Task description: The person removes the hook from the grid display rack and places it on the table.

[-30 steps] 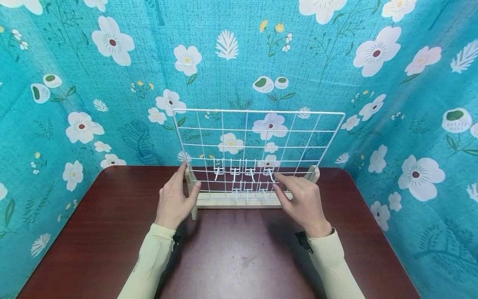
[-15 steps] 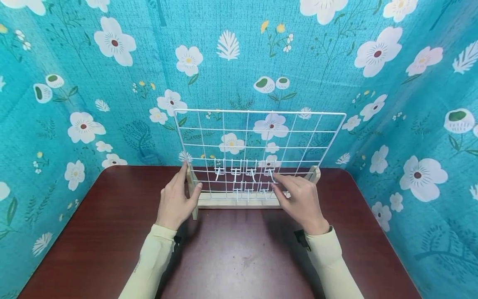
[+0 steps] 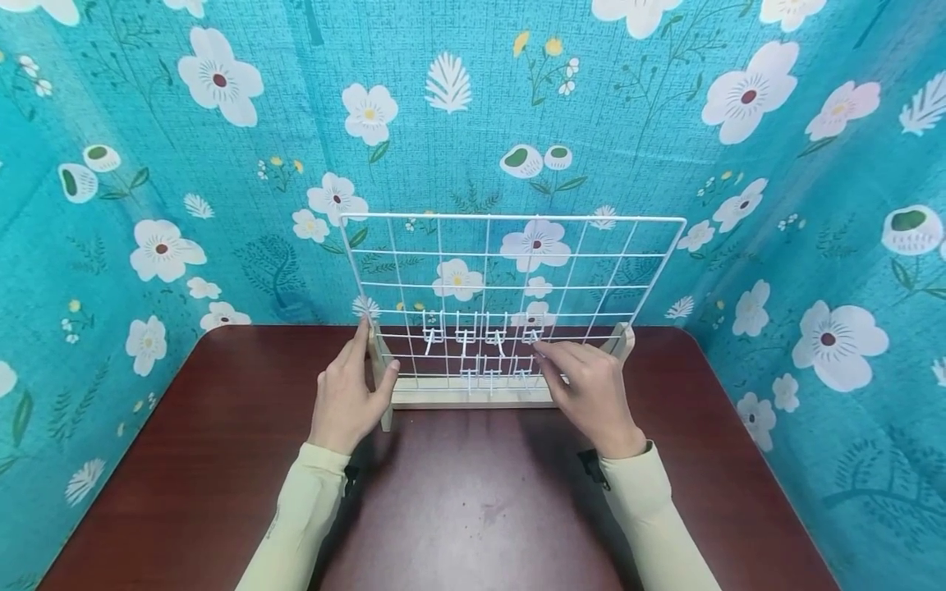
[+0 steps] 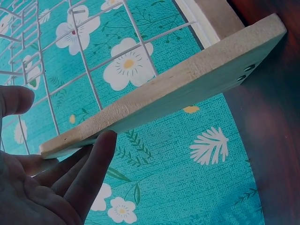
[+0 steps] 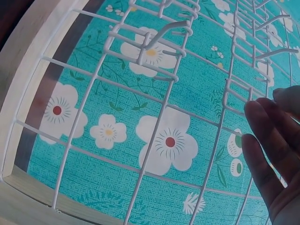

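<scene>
A white wire grid panel [image 3: 512, 254] stands upright in a pale wooden stand [image 3: 473, 400]. Several white wire hooks [image 3: 495, 336] hang on its lower half in two rows. With thumb and fingertips, my right hand [image 3: 591, 390] pinches the rightmost hook of the upper row [image 3: 531, 335], covering its prong. That hook's wire frame [image 5: 236, 98] shows beside the fingertips in the right wrist view. My left hand [image 3: 346, 402] rests its nearly straight fingers against the outer side of the left wooden post [image 4: 154, 96]. Its thumb [image 4: 18, 100] is spread apart from the wood.
The stand sits on a dark red-brown table [image 3: 473, 492] with rounded back corners. Turquoise floral cloth [image 3: 473, 139] hangs behind it and along both sides. The stand's right post [image 3: 622, 341] rises just behind the right hand.
My right hand's thumb and fingers have drawn together on the rightmost upper hook, hiding its prong, and the hand has shifted slightly left. The left hand has stayed at the post.
</scene>
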`<state>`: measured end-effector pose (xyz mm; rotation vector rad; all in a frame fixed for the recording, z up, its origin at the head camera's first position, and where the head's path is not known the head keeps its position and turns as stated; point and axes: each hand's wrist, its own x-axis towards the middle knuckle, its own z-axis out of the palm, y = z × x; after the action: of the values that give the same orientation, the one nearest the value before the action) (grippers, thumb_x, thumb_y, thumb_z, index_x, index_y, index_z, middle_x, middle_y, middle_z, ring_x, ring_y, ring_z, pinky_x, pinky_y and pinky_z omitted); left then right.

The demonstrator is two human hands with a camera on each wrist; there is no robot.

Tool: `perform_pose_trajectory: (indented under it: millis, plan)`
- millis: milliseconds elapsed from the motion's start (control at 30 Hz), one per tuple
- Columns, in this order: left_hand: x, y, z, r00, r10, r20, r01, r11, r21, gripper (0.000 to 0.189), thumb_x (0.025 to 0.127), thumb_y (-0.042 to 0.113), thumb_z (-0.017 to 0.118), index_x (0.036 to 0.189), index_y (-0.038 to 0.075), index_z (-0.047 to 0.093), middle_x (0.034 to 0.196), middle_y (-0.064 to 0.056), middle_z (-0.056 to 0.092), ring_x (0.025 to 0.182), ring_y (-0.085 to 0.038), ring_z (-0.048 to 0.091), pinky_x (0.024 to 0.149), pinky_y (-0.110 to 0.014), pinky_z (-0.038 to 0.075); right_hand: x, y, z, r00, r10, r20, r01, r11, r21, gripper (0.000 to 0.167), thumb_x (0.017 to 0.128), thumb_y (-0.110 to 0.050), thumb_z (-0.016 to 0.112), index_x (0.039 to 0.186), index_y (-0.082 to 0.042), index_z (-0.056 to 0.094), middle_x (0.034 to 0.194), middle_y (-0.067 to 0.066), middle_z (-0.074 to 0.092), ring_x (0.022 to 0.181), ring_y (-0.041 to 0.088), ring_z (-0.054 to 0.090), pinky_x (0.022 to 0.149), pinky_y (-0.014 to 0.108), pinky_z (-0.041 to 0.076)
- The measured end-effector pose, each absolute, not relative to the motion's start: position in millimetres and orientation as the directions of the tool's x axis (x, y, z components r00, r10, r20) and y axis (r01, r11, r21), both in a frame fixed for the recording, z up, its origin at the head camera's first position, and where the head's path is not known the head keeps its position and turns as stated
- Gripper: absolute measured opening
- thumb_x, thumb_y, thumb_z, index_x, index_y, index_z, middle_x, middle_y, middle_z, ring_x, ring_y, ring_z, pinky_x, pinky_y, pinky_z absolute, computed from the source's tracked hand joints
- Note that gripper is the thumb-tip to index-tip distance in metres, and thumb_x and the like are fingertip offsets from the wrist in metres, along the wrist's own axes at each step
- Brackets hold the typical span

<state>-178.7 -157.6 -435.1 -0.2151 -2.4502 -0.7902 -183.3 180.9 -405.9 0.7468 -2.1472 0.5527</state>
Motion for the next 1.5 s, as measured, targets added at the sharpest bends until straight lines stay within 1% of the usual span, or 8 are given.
perform_pose_trajectory:
  millis: [200,467,600,733,867,1100,1367,1500]
  plan:
    - [-178.1,-158.6,-435.4,-0.834,-0.017,0.552,0.308,0.816,0.49,0.079,0.095,0.035,0.07,0.161,0.004,0.038,0.138,-0.022,0.067,0.108,-0.043,0.072,0.088,-0.062,0.059,-182.7,177.9,-406.2,-0.507,-0.312,0.804,-0.662,0.738,-0.131,0.019,0.087,0.001,0.077,0.105,-0.004,0.081,0.093,0.013,0.081,0.079,0.027,0.079,0.075,0.042,0.064]
    - [-179.7,-158.2,-435.6,-0.829,-0.006,0.559,0.317,0.819,0.479,0.079,0.095,0.036,0.07,0.16,0.003,0.039,0.138,-0.022,0.067,0.104,-0.042,0.073,0.086,-0.061,0.06,-186.4,176.7,-404.2,-0.428,-0.253,0.868,-0.678,0.725,-0.123,0.017,0.085,0.003,0.078,0.102,-0.001,0.081,0.089,0.014,0.08,0.076,0.029,0.077,0.071,0.044,0.063]
    - [-179.7,-158.4,-435.1,-0.824,-0.007,0.566,0.321,0.819,0.476,0.079,0.095,0.035,0.071,0.16,0.002,0.04,0.137,-0.022,0.067,0.103,-0.041,0.073,0.086,-0.061,0.06,-186.2,176.8,-401.6,-0.404,-0.246,0.881,-0.684,0.721,-0.112,0.019,0.085,0.004,0.078,0.102,-0.002,0.081,0.09,0.014,0.08,0.075,0.028,0.076,0.069,0.043,0.062]
    - [-179.8,-159.0,-434.7,-0.821,-0.011,0.571,0.319,0.821,0.474,0.079,0.095,0.035,0.071,0.16,0.003,0.04,0.134,-0.022,0.068,0.099,-0.04,0.072,0.084,-0.061,0.06,-184.2,176.2,-398.3,-0.394,-0.252,0.884,-0.689,0.718,-0.103,0.017,0.086,0.003,0.077,0.102,-0.002,0.081,0.09,0.013,0.08,0.074,0.027,0.076,0.067,0.043,0.062]
    - [-180.0,-158.9,-435.3,-0.824,-0.009,0.566,0.318,0.82,0.476,0.079,0.095,0.035,0.07,0.16,0.004,0.039,0.137,-0.023,0.067,0.102,-0.041,0.072,0.086,-0.061,0.06,-181.6,176.3,-396.2,-0.385,-0.256,0.887,-0.692,0.716,-0.094,0.017,0.086,0.002,0.076,0.102,-0.002,0.081,0.089,0.013,0.08,0.074,0.028,0.076,0.066,0.043,0.061]
    - [-180.0,-158.0,-436.3,-0.823,-0.006,0.568,0.322,0.819,0.475,0.079,0.095,0.035,0.071,0.16,0.003,0.039,0.135,-0.023,0.068,0.099,-0.041,0.073,0.083,-0.061,0.06,-179.0,175.6,-395.2,-0.371,-0.264,0.89,-0.701,0.708,-0.082,0.015,0.089,0.001,0.074,0.102,-0.002,0.081,0.089,0.013,0.08,0.074,0.028,0.077,0.066,0.043,0.062]
    - [-180.6,-158.2,-437.6,-0.826,-0.012,0.564,0.313,0.822,0.475,0.079,0.094,0.032,0.073,0.16,0.003,0.039,0.133,-0.023,0.069,0.099,-0.042,0.073,0.083,-0.061,0.06,-176.4,175.5,-395.3,-0.38,-0.267,0.886,-0.691,0.718,-0.08,0.015,0.088,0.001,0.075,0.101,-0.003,0.081,0.089,0.013,0.08,0.074,0.028,0.077,0.067,0.044,0.062]
    - [-180.3,-157.2,-437.0,-0.826,-0.009,0.564,0.316,0.822,0.474,0.08,0.094,0.033,0.073,0.16,0.004,0.039,0.135,-0.023,0.068,0.099,-0.042,0.073,0.083,-0.062,0.06,-174.1,176.9,-395.1,-0.382,-0.268,0.885,-0.691,0.718,-0.081,0.012,0.092,-0.002,0.073,0.101,-0.003,0.08,0.088,0.013,0.08,0.073,0.028,0.077,0.066,0.043,0.062]
